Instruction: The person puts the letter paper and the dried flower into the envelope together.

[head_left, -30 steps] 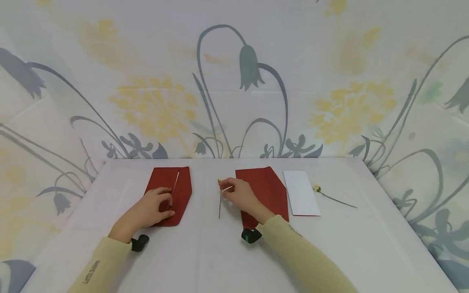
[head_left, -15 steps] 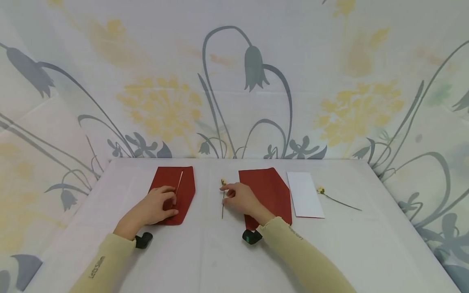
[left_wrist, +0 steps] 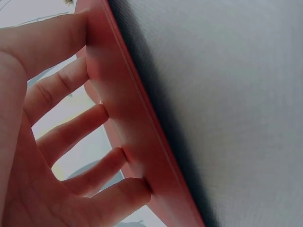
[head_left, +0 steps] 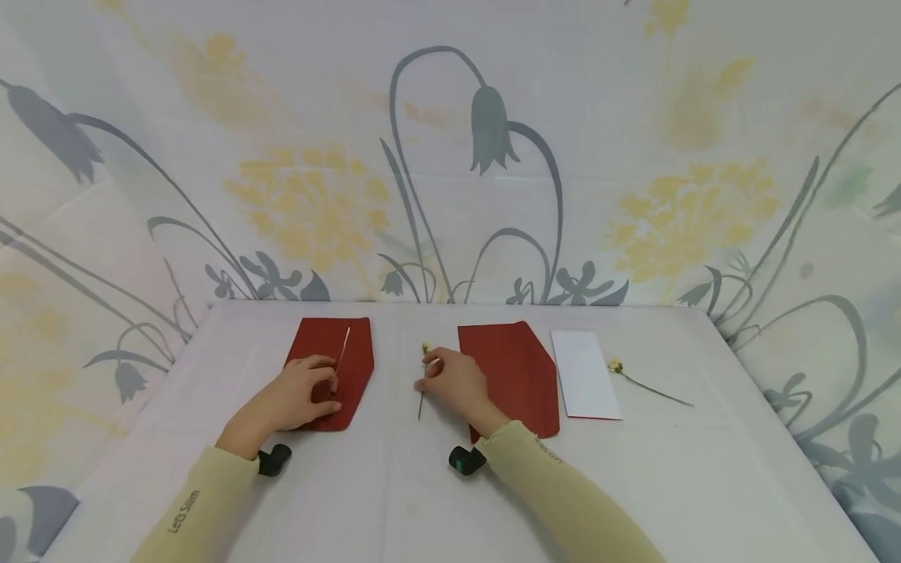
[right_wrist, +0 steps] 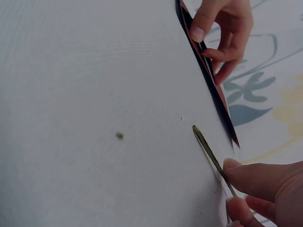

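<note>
My left hand [head_left: 299, 397] rests with spread fingertips on a red envelope [head_left: 360, 344] at the left of the table. In the left wrist view, the fingers [left_wrist: 75, 132] touch the red surface without curling round it. Along this envelope lies a thin pale stick [head_left: 346, 344], partly hidden by the hand. My right hand [head_left: 457, 383] pinches the stem of a small yellow flower [head_left: 425, 347] between thumb and fingertips. The right wrist view shows the green stem [right_wrist: 208, 149] leaving the pinch, low over the white cloth. Beneath the right wrist lies a second red envelope [head_left: 517, 367].
A white card [head_left: 584, 375] with a red edge lies right of the second envelope. Farther right is another small yellow flower [head_left: 616, 365] with a long thin stem. A flower-printed backdrop [head_left: 450, 156] rises behind the white-covered table [head_left: 380, 493].
My right hand has closed thumb and fingers on the flower's stem and drawn slightly left toward me; the stem has tilted a little. The left hand stays in place on its envelope.
</note>
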A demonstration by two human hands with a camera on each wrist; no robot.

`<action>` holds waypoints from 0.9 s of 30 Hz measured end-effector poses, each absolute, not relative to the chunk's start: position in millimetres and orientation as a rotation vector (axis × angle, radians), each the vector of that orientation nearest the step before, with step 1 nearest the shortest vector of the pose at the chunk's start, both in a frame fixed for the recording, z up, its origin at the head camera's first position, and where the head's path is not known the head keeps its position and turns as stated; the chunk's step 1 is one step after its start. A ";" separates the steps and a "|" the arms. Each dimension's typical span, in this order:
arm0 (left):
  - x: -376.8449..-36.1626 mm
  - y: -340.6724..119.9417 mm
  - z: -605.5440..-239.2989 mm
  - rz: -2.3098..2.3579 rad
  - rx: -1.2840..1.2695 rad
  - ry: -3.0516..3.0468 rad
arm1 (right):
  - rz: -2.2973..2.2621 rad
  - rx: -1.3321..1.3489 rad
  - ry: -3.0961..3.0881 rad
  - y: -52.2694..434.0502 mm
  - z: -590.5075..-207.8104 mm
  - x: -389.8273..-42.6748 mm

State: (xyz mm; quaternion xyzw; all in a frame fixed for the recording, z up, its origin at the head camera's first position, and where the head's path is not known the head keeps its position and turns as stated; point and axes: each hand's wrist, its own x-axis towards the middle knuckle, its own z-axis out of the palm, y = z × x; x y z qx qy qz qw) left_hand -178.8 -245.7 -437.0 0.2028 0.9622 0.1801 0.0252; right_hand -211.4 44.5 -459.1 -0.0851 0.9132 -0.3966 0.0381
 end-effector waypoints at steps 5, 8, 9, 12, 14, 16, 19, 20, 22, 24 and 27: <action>-179.7 -246.5 -436.3 0.544 0.625 2.975 | -1.229 -0.247 2.820 38.9 -456.0 -207.5; -180.3 -245.8 -436.5 0.545 0.637 2.975 | -1.226 -0.232 2.841 38.8 -455.2 -206.3; -180.3 -245.4 -436.5 0.546 0.640 2.975 | -1.220 -0.231 2.850 39.1 -455.4 -206.4; -180.8 -244.0 -437.0 0.547 0.647 2.975 | -1.205 -0.229 2.870 40.8 -455.7 -207.3; -180.4 -244.3 -436.8 0.551 0.647 2.974 | -1.199 -0.232 2.867 40.7 -456.0 -208.2; -180.8 -244.6 -436.8 0.554 0.652 2.976 | -1.192 -0.234 2.861 40.7 -456.4 -209.1; -180.9 -245.2 -436.2 0.554 0.663 2.978 | -1.173 -0.250 2.864 40.8 -457.4 -210.1; -180.7 -245.7 -436.3 0.552 0.664 2.978 | -1.165 -0.262 2.864 40.9 -457.6 -210.3; -179.9 -246.4 -436.3 0.550 0.660 2.980 | -1.159 -0.291 2.861 41.5 -457.7 -210.5; -179.2 -246.3 -436.0 0.557 0.656 2.977 | -1.172 -0.319 2.847 42.6 -456.9 -210.7; -178.8 -244.7 -436.1 0.562 0.659 2.973 | -1.205 -0.363 2.814 45.3 -455.4 -211.0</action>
